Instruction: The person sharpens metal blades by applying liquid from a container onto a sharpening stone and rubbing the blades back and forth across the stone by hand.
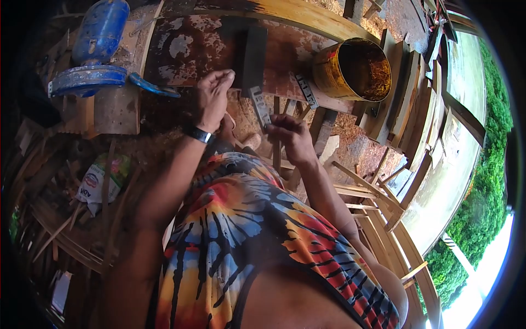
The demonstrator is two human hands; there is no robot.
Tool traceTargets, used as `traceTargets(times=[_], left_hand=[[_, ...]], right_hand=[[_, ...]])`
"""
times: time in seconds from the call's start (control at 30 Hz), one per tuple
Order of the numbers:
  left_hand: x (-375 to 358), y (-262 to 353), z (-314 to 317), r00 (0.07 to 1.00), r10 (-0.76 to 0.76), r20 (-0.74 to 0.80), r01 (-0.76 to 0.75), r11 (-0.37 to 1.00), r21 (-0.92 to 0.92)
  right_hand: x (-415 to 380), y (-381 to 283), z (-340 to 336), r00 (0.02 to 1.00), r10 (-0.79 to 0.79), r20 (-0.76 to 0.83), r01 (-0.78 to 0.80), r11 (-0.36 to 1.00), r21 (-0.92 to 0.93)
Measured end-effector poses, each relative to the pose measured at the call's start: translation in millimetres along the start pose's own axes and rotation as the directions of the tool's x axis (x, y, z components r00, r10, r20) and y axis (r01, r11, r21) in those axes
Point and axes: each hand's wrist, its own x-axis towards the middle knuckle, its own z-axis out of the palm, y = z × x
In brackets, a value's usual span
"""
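Observation:
My left hand point(215, 98), with a dark band at the wrist, is raised near the front edge of a worn reddish-brown board point(213, 46). Its fingers are curled together, and whatever they may hold is too small to tell. Between finger and thumb, my right hand point(291, 137) grips the lower end of a grey slotted metal piece point(259, 108), which is tilted. A similar slotted piece point(307, 91) lies at the board's edge, to the right. Just above the held piece, a dark rectangular block point(255, 61) rests on the board.
A stained yellow can point(324, 71) stands on the right beside stacked planks point(408, 98). At the upper left is a blue metal machine or tank point(101, 33). A white and green bag point(100, 183) lies among wood strips on the lower left.

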Motion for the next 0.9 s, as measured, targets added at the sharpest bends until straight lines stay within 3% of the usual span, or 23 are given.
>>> traceTargets(times=[0.1,0.17,0.2,0.23,0.33,0.43,0.53,0.73,0.83,0.9], left_hand=[[8,9,-9,0.929,0.249,0.273,-0.342,0.859,0.380],[12,10,-12,0.778,0.382,0.498,-0.627,0.506,0.592],[14,11,-13,0.682,0.394,0.616,-0.727,0.275,0.629],[14,7,-15,0.676,0.343,0.652,-0.736,0.282,0.615],[12,-8,-22,0.580,0.326,0.746,-0.805,0.091,0.586],[10,-13,-27,0.584,0.292,0.758,-0.809,0.129,0.573],[11,-15,-28,0.584,0.289,0.758,-0.807,0.104,0.582],[25,-13,-30,0.619,0.302,0.725,-0.771,0.058,0.634],[41,-13,-32,0.628,0.329,0.705,-0.754,0.035,0.656],[53,-12,-35,0.621,0.348,0.703,-0.748,-0.005,0.663]], right_hand=[[20,-6,-4,0.997,-0.057,-0.055,0.038,0.953,-0.299],[29,-6,-4,0.996,-0.067,-0.060,0.044,0.944,-0.326],[34,-5,-4,0.995,-0.073,-0.062,0.048,0.939,-0.340],[40,0,-7,0.996,-0.077,-0.051,0.056,0.943,-0.328],[47,3,-9,0.991,-0.106,-0.082,0.076,0.950,-0.303],[47,-1,-7,0.980,-0.161,-0.114,0.126,0.955,-0.269],[45,-6,-8,0.965,-0.217,-0.149,0.106,0.838,-0.535],[65,-17,5,0.915,-0.311,-0.257,0.072,0.753,-0.654],[85,-17,5,0.890,-0.391,-0.236,0.121,0.700,-0.703],[94,-25,8,0.900,-0.360,-0.247,0.081,0.694,-0.716]])
